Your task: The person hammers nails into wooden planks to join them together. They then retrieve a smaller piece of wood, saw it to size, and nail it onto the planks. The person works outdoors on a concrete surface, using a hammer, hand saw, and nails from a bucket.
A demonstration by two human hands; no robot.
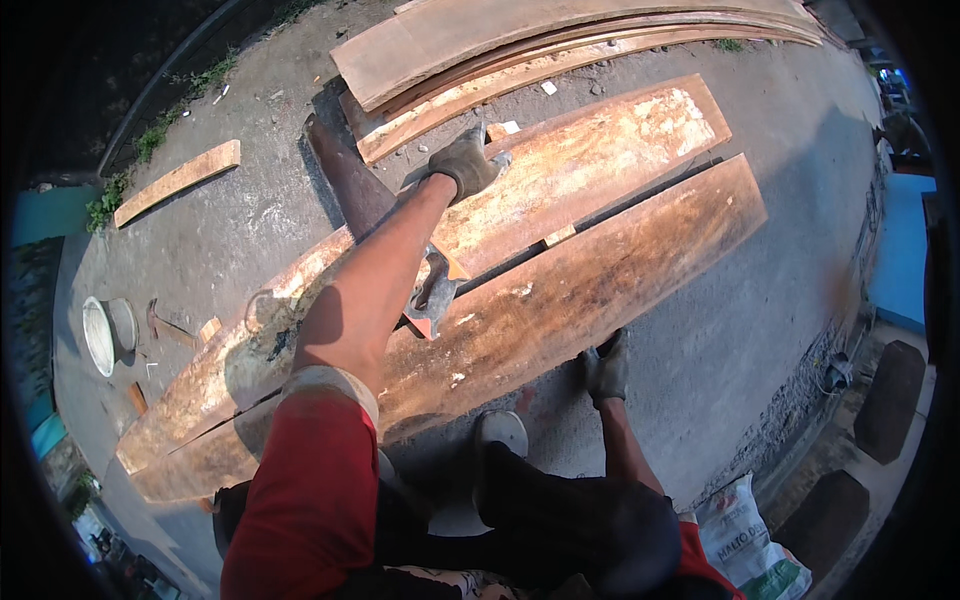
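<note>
Two long brown planks lie side by side before me, slanting from lower left to upper right with a narrow dark gap between them. My left hand (467,163), in a grey work glove, is closed over the far edge of the far plank (590,145). Lower right, my right hand (607,372), also gloved, grips the near edge of the near plank (600,260); its fingertips are partly hidden. A grey-and-orange handle (434,292), like a handsaw's, rests across the planks beside my left forearm, which hides the rest of it.
Curved boards (560,40) are stacked at the far side. A dark beam (350,180) runs beneath the planks. Left on the concrete lie a short wood strip (178,183), a white round container (108,335) and a hammer (170,325). A printed sack (745,540) sits lower right.
</note>
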